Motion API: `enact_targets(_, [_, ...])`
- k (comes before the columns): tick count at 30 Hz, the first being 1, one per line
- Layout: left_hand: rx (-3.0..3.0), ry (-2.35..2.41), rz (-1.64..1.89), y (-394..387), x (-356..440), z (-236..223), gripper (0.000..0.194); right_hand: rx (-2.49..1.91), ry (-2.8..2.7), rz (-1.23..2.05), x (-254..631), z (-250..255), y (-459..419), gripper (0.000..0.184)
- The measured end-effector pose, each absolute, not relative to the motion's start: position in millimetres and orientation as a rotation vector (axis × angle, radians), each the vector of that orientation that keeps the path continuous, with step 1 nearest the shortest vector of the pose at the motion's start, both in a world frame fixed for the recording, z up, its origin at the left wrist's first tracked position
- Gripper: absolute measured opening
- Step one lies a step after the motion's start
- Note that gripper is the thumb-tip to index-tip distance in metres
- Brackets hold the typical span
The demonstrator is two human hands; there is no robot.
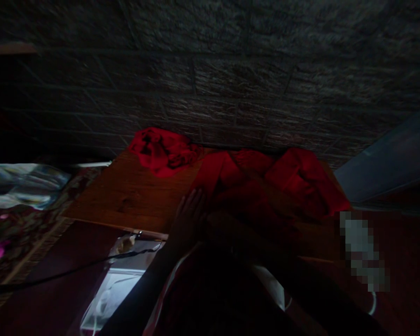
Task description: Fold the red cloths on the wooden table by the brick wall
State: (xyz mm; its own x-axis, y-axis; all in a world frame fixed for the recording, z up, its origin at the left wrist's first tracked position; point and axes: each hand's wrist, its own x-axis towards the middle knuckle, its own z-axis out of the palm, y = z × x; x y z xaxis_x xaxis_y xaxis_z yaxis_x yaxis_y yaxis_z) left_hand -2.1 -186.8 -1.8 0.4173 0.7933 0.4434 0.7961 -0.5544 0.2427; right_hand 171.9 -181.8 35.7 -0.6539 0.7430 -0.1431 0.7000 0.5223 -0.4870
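Note:
The view is very dark. My left hand (190, 210) lies with its fingers stretched out at the left edge of a red cloth (238, 182) on a low wooden table (133, 196). My right hand (221, 225) is close beside it, over the near part of the same cloth. Deep shadow hides the right fingers and anything they may touch. The cloth spreads in loose folds toward the right end of the table. A crumpled red cloth (164, 151) sits in a heap at the table's back left.
Behind the table rises a block wall (210, 79). A pale panel (388, 158) leans at the right. On the floor are a patterned rug (24, 233) and a shiny bag (24, 184). White boxes (119, 280) and a dark cable (73, 270) lie near my left arm.

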Motion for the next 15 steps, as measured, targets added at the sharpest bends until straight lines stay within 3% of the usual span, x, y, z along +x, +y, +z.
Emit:
enact_targets(4, [-2.575,-1.508,-0.660,-195,5,-14,0.057,-1.400,-2.476,0.798,213,69,-168,0.028])
enact_targets(9, [-2.568,-1.589,-0.635,-192,7,-17,0.051,-1.608,-2.088,0.595,243,81,-77,0.027])
enact_targets(12, [-2.512,-1.697,-0.896,-195,2,-23,0.048,-1.705,-1.888,0.795,237,72,-15,0.023])
enact_targets(15, [-2.411,-1.859,-1.322,-208,-12,-30,0.049,-1.774,-1.675,1.046,225,63,24,0.033])
